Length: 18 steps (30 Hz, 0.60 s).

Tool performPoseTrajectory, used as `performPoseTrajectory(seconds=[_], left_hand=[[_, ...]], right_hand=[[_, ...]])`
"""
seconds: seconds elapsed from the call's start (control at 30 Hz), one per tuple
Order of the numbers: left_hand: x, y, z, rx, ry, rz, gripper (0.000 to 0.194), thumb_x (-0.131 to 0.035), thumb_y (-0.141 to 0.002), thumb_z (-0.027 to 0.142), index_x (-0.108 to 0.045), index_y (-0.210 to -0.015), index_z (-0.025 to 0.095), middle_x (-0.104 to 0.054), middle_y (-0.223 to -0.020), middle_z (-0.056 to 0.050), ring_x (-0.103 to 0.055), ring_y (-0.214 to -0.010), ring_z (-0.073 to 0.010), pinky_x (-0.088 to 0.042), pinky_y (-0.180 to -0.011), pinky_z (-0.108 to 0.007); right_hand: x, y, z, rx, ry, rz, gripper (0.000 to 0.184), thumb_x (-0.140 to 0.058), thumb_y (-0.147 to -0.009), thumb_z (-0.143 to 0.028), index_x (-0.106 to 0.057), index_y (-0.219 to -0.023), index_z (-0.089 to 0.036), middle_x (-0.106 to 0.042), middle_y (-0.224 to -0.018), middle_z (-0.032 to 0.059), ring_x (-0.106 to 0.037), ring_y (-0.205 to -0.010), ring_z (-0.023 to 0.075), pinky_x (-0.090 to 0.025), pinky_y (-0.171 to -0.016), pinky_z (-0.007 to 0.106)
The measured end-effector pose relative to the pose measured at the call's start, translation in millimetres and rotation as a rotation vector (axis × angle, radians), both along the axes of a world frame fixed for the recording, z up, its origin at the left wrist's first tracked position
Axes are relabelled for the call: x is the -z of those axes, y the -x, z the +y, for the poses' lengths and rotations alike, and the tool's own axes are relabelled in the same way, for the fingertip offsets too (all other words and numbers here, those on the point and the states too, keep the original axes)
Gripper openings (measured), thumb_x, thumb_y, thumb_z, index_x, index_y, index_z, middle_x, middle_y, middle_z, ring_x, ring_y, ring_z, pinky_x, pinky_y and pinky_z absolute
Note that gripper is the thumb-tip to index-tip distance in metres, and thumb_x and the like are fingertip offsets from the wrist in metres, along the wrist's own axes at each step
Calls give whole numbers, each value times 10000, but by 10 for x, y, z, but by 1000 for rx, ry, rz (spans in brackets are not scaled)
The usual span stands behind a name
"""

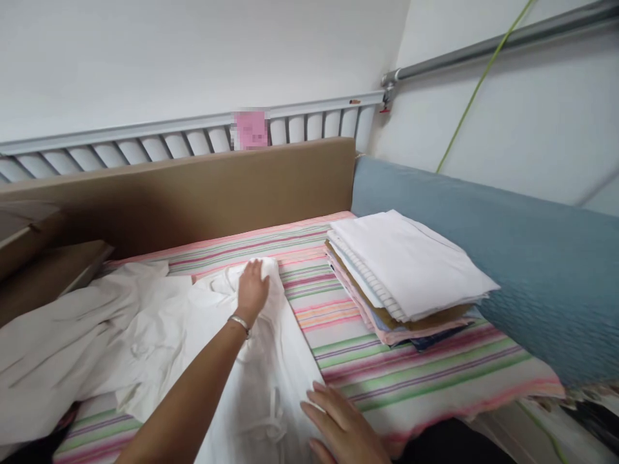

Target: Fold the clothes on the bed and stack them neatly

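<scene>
A white garment (261,380) lies spread on the striped cloth in front of me, with creases and a narrow loop or tie near its lower part. My left hand (252,291), a bracelet at its wrist, rests palm down on the garment's far end, fingers extended. Near the garment's right edge is my right hand (341,425), its fingers spread and the fingertips at the fabric. Neither hand grips anything. The lower end of the garment runs out of view at the bottom.
To the right stands a stack of folded clothes (411,264). Rumpled white fabric (97,335) lies on the left beside brown boxes (58,277). A brown board (232,193) and a blue padded side (483,258) border the striped cloth (377,380). Behind is a white radiator (155,149).
</scene>
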<state>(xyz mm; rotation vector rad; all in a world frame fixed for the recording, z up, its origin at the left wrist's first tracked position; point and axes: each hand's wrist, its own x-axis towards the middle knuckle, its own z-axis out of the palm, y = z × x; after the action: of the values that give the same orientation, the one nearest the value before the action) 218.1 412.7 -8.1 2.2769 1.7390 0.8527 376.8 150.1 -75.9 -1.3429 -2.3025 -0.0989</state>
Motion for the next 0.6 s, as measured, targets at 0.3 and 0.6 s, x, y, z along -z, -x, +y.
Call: performPoseTrajectory(seconds=[0.3,0.6], left_hand=[[623,-371,324,106,133,316,679,-285,-875,541,-328,-1388,98,-276,-1484,-153,-160,-1393,-305,-116,-1127,-525],[695,-379,462,86,315,304,805,-258,-817,662,-219,-1432,144,-123,-1534,-93,5,-1398,-366,0,-1083,-641]], right_hand=[[544,-50,424,-72,-314,-242,486,-452,-891,-429,-430,-1338,-239,-572,-1277,39,-542,-1140,203,-374,-972,318],[609,-85,429,-97,-299,-284,479,-450,-900,-405,-421,-1355,-259,-578,-1262,19,-601,-1067,200,-435,-881,293]])
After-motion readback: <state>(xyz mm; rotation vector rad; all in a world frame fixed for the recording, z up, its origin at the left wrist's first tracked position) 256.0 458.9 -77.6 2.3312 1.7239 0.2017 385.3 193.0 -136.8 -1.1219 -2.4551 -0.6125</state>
